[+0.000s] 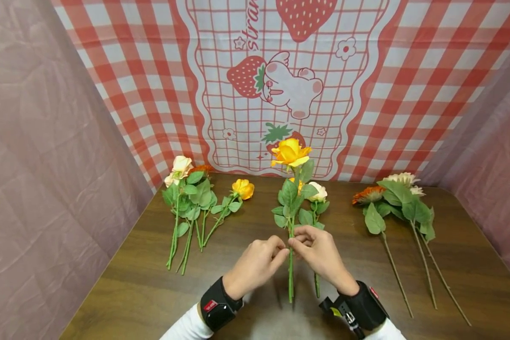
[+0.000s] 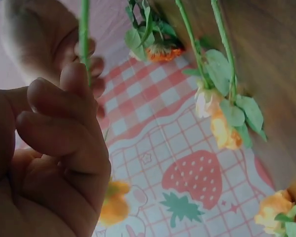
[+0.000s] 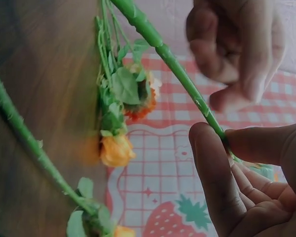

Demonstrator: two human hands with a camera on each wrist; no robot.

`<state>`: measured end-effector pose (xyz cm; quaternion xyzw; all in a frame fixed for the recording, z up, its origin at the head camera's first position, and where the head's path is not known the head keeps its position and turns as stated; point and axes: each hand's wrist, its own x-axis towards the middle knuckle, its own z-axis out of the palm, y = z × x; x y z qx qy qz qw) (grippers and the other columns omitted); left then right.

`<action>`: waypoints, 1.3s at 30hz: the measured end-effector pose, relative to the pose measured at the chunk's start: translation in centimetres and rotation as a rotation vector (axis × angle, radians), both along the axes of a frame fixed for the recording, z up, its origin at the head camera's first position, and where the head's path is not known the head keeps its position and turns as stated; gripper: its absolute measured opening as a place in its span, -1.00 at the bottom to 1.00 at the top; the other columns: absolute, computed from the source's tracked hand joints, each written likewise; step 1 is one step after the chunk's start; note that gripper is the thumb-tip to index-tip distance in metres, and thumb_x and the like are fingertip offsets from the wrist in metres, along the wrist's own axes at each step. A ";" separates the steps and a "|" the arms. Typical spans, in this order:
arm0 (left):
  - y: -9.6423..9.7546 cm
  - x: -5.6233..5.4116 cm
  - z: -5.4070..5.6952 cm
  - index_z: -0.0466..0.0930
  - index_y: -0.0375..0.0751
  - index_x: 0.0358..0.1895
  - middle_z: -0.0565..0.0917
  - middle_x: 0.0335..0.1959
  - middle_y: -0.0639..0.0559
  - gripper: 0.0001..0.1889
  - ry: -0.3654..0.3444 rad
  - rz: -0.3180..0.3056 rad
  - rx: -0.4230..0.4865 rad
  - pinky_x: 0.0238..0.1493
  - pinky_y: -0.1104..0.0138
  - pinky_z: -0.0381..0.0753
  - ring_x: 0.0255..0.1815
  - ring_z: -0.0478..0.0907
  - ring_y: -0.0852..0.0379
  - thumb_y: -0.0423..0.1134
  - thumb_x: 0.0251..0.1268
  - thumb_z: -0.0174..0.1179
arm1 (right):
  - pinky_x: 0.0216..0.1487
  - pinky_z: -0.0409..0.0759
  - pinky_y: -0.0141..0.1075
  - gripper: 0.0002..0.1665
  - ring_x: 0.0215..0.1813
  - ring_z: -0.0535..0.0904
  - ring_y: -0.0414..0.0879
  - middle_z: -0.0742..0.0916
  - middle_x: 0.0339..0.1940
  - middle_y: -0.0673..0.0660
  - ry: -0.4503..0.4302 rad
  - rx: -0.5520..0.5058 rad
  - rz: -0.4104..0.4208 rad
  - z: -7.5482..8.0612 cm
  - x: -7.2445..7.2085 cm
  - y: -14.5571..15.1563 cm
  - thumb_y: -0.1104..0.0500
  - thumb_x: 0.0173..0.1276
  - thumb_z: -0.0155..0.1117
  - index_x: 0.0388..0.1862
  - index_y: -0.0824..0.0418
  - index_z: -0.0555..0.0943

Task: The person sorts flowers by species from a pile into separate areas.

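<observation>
My right hand (image 1: 318, 252) pinches the green stem of an upright yellow rose (image 1: 291, 153) between thumb and forefinger. In the right wrist view, that thumb and forefinger meet on the stem (image 3: 182, 74). Just left of the stem is my left hand (image 1: 259, 262), its fingers loosely bent and holding nothing. The right wrist view shows a gap between the left hand (image 3: 237, 54) and the stem. Behind the held rose, a cream rose (image 1: 318, 191) lies on the table, with another yellow bloom partly hidden beside it.
On the left of the brown table (image 1: 131, 283) lie peach roses (image 1: 180, 166), an orange flower and a yellow rose (image 1: 243, 189). At the right lie an orange flower (image 1: 367, 194) and white flowers (image 1: 403, 179) with long stems. A strawberry-print checked cloth (image 1: 153, 85) hangs behind.
</observation>
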<state>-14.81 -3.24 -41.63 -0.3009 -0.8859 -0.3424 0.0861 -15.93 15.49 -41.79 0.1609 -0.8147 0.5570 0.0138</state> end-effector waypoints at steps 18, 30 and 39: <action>-0.1 0.2 0.9 0.62 -0.19 -0.23 0.73 -0.45 0.04 -0.90 0.009 0.005 -0.012 -0.53 0.59 0.41 -0.54 0.53 0.39 -0.30 0.45 0.12 | -0.54 0.63 -0.30 -0.86 -0.60 0.63 -0.11 0.74 -0.54 0.20 -0.166 0.183 -0.029 -3.3 -5.0 0.4 0.42 0.31 0.28 -0.19 0.49 0.61; -0.1 0.5 0.9 0.61 -0.22 -0.26 0.69 -0.48 0.06 -0.88 -0.008 -0.005 -0.018 -0.59 0.58 0.36 -0.62 0.40 0.44 -0.33 0.46 0.09 | -0.64 0.57 -0.34 -0.96 -0.71 0.59 -0.18 0.68 -0.66 0.08 -0.215 0.312 -0.073 -4.8 -5.6 -0.8 0.40 0.25 0.31 -0.37 0.39 0.61; -0.1 0.7 0.9 0.60 -0.21 -0.27 0.69 -0.49 0.05 -0.89 -0.006 -0.017 -0.026 -0.60 0.58 0.35 -0.63 0.37 0.45 -0.34 0.45 0.09 | -0.70 0.55 -0.30 -0.92 -0.77 0.55 -0.16 0.63 -0.79 0.11 -0.253 0.356 -0.051 -4.8 -5.5 -1.0 0.37 0.28 0.27 -0.30 0.41 0.57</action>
